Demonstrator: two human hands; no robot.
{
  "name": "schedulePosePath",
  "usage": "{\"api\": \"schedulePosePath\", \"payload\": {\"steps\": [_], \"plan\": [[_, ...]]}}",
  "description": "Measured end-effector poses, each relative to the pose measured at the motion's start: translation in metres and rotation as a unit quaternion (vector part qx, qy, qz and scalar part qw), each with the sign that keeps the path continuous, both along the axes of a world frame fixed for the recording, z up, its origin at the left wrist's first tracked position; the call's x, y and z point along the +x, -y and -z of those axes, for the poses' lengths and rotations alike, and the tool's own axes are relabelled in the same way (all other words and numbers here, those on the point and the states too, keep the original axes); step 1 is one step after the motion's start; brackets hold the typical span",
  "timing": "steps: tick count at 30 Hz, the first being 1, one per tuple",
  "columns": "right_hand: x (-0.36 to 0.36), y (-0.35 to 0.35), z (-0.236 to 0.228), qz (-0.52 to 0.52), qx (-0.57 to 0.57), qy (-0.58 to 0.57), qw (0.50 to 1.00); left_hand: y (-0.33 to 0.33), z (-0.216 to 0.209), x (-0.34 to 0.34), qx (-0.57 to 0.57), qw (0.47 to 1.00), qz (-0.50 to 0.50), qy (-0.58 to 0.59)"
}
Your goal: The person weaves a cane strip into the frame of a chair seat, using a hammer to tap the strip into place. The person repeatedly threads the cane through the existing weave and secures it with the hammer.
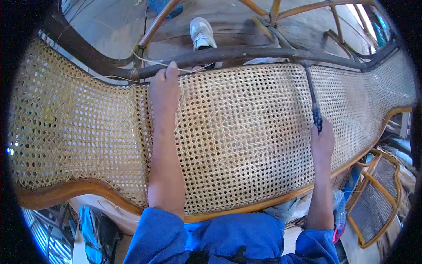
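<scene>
A long panel of woven cane webbing (pixel 246 132) spans a curved rattan frame in front of me. My left hand (pixel 166 86) is closed at the panel's far edge, by the dark far rail (pixel 228 53). A thin, pale cane strand (pixel 147 60) runs to its thumb and emerges on the other side; the fingertips are partly hidden. My right hand (pixel 323 136) grips the dark handle of a screwdriver-like tool (pixel 317 116). Its long, thin shaft points away from me across the webbing, with the tip at the far rail.
An orange-brown rattan rail (pixel 259 204) borders the near side. Rattan legs and braces (pixel 156 24) rise beyond the far rail, where a white shoe (pixel 202 33) shows. A smaller cane-panelled rattan frame (pixel 376 198) lies at the right. A turquoise-and-black item (pixel 91 235) is at lower left.
</scene>
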State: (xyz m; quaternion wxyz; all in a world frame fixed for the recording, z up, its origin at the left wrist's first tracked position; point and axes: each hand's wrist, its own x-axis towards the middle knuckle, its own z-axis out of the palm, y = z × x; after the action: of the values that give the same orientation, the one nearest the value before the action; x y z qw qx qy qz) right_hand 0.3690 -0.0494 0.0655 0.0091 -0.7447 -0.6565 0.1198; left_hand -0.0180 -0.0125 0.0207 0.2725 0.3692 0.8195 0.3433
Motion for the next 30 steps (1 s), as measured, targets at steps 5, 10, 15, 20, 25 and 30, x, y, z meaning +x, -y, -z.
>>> {"api": "schedulePosePath", "payload": {"steps": [5, 10, 15, 20, 25, 30], "plan": [[0.003, -0.009, 0.011, -0.024, 0.012, 0.022, 0.999, 0.021, -0.004, 0.007, 0.032, 0.912, -0.075, 0.402], [-0.023, -0.025, -0.006, -0.102, 0.148, -0.054, 0.982, 0.041, -0.018, 0.069, 0.075, 0.572, 0.016, 0.817], [-0.082, -0.006, -0.025, -0.08, 0.133, -0.288, 0.945, 0.056, -0.016, 0.1, 0.111, 0.41, 0.042, 0.904], [-0.129, 0.018, -0.028, -0.08, 0.079, -0.387, 0.915, 0.062, -0.021, 0.108, 0.118, 0.385, 0.024, 0.915], [-0.154, 0.026, -0.021, -0.166, 0.11, -0.292, 0.935, 0.06, -0.035, 0.114, 0.113, 0.451, -0.044, 0.884], [-0.15, 0.019, -0.013, -0.031, 0.032, -0.512, 0.858, 0.061, -0.026, 0.109, 0.125, 0.463, -0.018, 0.877]]}}
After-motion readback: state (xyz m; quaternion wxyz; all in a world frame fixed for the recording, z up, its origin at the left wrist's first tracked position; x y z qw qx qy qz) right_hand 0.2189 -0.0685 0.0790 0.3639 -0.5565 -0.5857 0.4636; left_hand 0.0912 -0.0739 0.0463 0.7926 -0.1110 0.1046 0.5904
